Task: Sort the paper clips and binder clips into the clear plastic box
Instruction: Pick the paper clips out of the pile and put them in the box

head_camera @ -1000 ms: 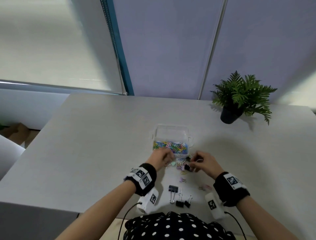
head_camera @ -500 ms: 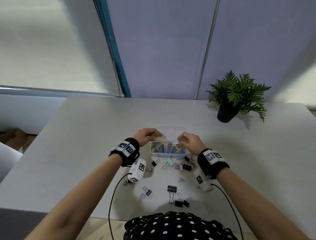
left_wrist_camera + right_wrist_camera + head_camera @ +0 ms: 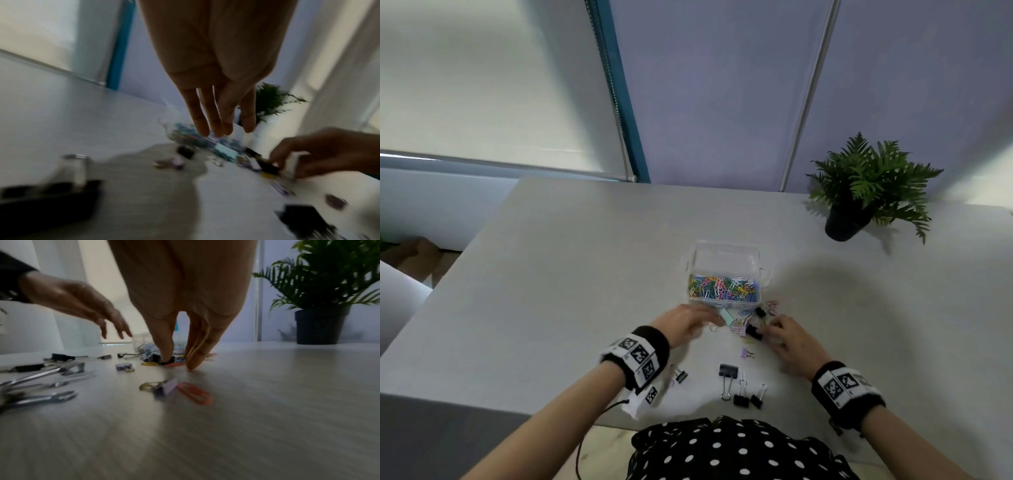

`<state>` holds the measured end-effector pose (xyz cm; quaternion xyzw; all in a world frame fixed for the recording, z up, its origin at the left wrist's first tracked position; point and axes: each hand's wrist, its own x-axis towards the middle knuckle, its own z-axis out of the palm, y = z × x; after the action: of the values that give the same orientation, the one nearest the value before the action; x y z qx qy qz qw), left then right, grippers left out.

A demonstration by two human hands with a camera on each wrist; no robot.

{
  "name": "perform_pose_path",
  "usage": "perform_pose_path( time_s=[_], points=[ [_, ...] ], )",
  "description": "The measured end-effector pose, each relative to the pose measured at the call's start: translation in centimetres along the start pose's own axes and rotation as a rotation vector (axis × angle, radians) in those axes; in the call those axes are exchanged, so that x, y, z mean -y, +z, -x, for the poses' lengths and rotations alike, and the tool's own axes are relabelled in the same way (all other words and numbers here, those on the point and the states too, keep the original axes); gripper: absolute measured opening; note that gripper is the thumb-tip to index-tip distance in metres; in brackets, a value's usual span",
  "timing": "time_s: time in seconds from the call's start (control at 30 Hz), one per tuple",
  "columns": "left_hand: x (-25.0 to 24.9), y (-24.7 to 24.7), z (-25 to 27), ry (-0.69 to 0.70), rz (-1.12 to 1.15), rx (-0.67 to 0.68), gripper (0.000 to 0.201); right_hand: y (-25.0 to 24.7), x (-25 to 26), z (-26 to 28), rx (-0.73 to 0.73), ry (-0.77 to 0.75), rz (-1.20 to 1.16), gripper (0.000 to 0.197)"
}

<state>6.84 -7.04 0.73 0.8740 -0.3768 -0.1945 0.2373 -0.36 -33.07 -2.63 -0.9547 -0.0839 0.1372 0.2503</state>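
The clear plastic box (image 3: 726, 255) stands mid-table, its near part full of coloured paper clips (image 3: 722, 287). Loose clips lie in front of it. My left hand (image 3: 709, 320) hovers left of a mint binder clip (image 3: 727, 317); the left wrist view shows its fingers (image 3: 213, 116) straight and empty. On the table further right, my right hand (image 3: 768, 330) has its thumb tip on a black binder clip (image 3: 169, 361). Its fingers (image 3: 195, 360) touch the table beside the clip, a small gap apart. A lilac binder clip (image 3: 165, 388) and an orange paper clip (image 3: 194, 395) lie nearer the wrist.
Several black binder clips (image 3: 729, 371) lie near the table's front edge, one more (image 3: 680, 375) by my left wrist. A small lilac clip (image 3: 746, 353) sits between them and the hands. A potted fern (image 3: 859, 192) stands at the back right.
Both hands have drawn back from the box rim to the loose clips in front of it. The right thumb now touches a black binder clip.
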Motion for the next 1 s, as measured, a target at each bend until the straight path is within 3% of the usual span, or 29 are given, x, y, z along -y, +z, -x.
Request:
perform_pose_path(
  time_s=[0.13,0.23,0.3,0.5,0.67,0.8,0.9,1.0],
  points=[
    [-2.0,4.0,-2.8,0.051,-0.212,0.074,0.054,1.2,1.1,0.1,-0.056,-0.093,0.014,0.024],
    [-2.6,4.4,-3.0,0.064,-0.378,0.084,0.053,1.8,0.8,0.7,-0.032,-0.077,0.052,0.047],
    [-2.1,4.5,-2.2,0.055,-0.429,0.097,0.051,1.9,0.5,1.4,-0.027,-0.087,0.073,0.039],
    [0.0,4.4,1.3,0.027,-0.420,0.083,0.044,0.9,0.1,2.7,0.015,-0.165,0.044,0.030],
    [-0.4,4.0,0.7,0.028,-0.325,-0.035,0.035,-0.9,0.4,0.2,-0.128,0.011,-0.018,0.021],
    [-2.9,3.4,-2.2,-0.100,-0.172,-0.089,0.032,-1.0,1.5,-2.2,-0.059,0.063,0.004,0.023],
    [-4.5,3.8,-4.0,-0.287,-0.098,-0.077,0.042,-0.6,1.7,-2.9,0.029,0.051,0.081,0.026],
    [-4.7,5.0,-4.5,-0.367,-0.133,-0.069,0.046,-0.1,1.5,-2.6,0.029,0.063,0.135,0.024]
  ],
)
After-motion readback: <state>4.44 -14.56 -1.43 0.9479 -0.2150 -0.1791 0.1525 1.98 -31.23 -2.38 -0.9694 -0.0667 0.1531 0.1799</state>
